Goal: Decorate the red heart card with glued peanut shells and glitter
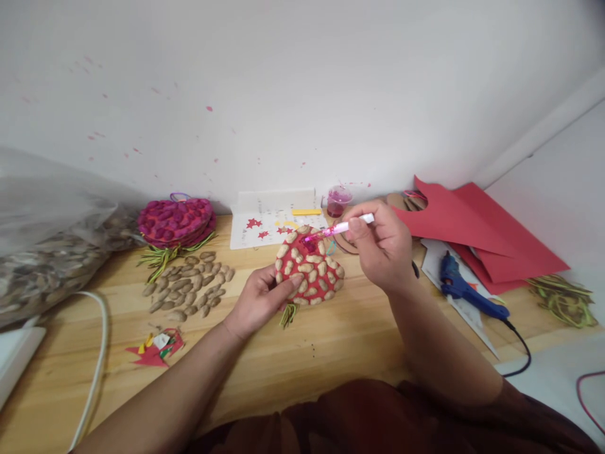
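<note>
My left hand (265,296) grips the lower left edge of a round red disc (309,268) covered with peanuts in their shells, its thumb on the front. A green and yellow tassel (288,314) hangs from the disc's bottom. In my right hand (385,246) is a paintbrush (347,226) with a white handle, its tip on the disc's upper part, where a wet magenta patch (311,243) shows. Most peanuts on the disc are bare tan. Behind the disc stands a clear cup (339,202) of magenta paint.
Loose peanuts (189,284) and a stack of magenta-painted discs (176,222) lie left, beside a plastic bag (61,252). On the right are red sheets (491,227), a blue glue gun (466,290) with its cord, and green strings (562,299). White paper (241,230) lies behind.
</note>
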Demonstrator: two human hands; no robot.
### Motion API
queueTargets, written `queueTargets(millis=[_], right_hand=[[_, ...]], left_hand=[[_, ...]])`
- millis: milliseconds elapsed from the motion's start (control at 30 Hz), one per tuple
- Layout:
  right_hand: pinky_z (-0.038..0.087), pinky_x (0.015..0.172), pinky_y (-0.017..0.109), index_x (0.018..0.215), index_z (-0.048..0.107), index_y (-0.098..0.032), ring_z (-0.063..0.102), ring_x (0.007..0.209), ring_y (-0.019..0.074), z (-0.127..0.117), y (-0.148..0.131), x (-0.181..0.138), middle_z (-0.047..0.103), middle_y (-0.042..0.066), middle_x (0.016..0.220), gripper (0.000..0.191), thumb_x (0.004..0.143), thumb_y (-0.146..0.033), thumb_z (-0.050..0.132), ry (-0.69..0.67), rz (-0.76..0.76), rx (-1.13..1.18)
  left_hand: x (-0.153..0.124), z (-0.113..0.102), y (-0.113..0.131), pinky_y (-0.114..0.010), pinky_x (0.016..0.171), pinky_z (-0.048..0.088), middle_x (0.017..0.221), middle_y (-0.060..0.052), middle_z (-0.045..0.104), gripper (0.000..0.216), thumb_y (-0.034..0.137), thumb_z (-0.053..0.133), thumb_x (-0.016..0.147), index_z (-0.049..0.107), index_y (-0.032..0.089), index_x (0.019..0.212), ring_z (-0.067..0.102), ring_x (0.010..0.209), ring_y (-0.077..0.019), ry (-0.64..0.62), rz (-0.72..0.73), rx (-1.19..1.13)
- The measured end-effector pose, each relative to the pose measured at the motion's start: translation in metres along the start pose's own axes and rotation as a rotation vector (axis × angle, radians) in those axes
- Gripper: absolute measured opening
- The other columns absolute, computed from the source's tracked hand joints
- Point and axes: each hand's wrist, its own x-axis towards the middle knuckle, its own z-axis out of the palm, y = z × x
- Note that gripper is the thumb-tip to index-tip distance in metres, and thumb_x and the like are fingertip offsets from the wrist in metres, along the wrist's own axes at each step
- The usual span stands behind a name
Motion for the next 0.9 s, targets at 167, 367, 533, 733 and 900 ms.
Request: queueTargets(millis=[167,367,533,733,900], right_hand=[[0.046,0.063,0.032,0.097,0.065,-0.022,0.055,0.064,0.0137,-0.002,-0.001,0.001,0.059,-0.001,0.073,0.011,0.101,-0.028,0.057,0.006,0.001,-0.007],[0.046,0.065,0.033,0.097,0.065,-0.022,0.055,0.065,0.0145,0.0,0.001,0.0,0.061,0.0,0.075,0.011,0.1,-0.031,0.059,0.0,0.011,0.009],[0.045,0.065,0.032,0.097,0.065,-0.022,0.055,0.066,0.0142,-0.001,0.001,0.001,0.059,0.0,0.074,0.013,0.101,-0.032,0.058,0.001,0.042,0.034],[0.044,0.061,0.03,0.096,0.064,-0.021,0.053,0.062,0.0128,-0.004,0.0,0.002,0.058,-0.001,0.071,0.013,0.1,-0.03,0.058,-0.006,0.041,-0.005],[0.048,0.066,0.033,0.098,0.064,-0.021,0.057,0.067,0.0144,-0.002,-0.002,0.0,0.062,0.0,0.077,0.011,0.1,-0.029,0.057,0.014,-0.012,-0.013]], left_hand=[[0.001,-0.001,-0.003,-0.02,0.044,0.027,0.055,0.004,0.05,0.041,0.047,0.075,0.085,0.056,0.015,0.069,0.038,0.046,-0.0051,-0.003,-0.014,-0.032],[0.003,-0.003,-0.009,-0.019,0.043,0.027,0.053,0.004,0.049,0.041,0.047,0.076,0.085,0.055,0.015,0.068,0.037,0.044,-0.0046,-0.012,-0.028,-0.064],[0.003,-0.004,-0.01,-0.018,0.043,0.028,0.055,0.004,0.05,0.04,0.046,0.076,0.085,0.056,0.015,0.07,0.039,0.044,-0.0042,-0.035,-0.032,-0.089],[0.004,-0.003,-0.011,-0.018,0.042,0.027,0.054,0.005,0.05,0.042,0.045,0.078,0.084,0.054,0.015,0.068,0.04,0.042,-0.0038,-0.026,-0.031,-0.117],[0.005,-0.004,-0.014,-0.018,0.042,0.027,0.054,0.004,0.051,0.041,0.045,0.078,0.084,0.056,0.014,0.068,0.04,0.042,-0.0036,-0.043,-0.024,-0.132]])
